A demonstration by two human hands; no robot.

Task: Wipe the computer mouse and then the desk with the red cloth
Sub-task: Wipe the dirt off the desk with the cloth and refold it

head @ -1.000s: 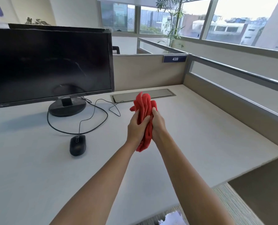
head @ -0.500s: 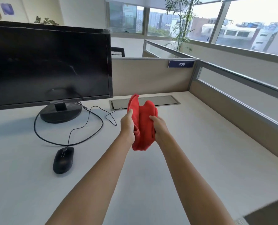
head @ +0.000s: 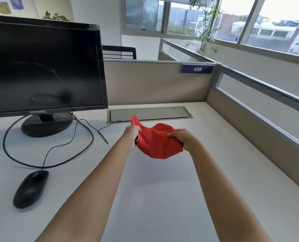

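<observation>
Here, the red cloth point(head: 158, 144) is held in mid-air at the centre of the frame, above the desk point(head: 215, 172), and is stretched between both hands. Its left end is gripped by the left hand point(head: 131, 136), whose fingers are curled round a bunched corner that sticks up above the knuckles. Its right edge is pinched by the right hand point(head: 184, 139), with the fingers curled over the fabric. Between the two grips the cloth sags in a rounded fold, and a soft shadow is cast on the pale desk surface below it. The computer mouse point(head: 30, 188) is seen at the lower left of the frame, lying on the desk well apart from the cloth and from both hands. Its cable point(head: 49, 151) is looped in a wide curve across the desk towards the stand of the black monitor point(head: 42, 67), by which the upper left is filled. Just beyond the cloth a long grey cover plate point(head: 150, 114) is set into the desk near the beige partition point(head: 145, 81), on which a blue number plate point(head: 197, 69) marked 439 is fixed, right of centre in the upper half
</observation>
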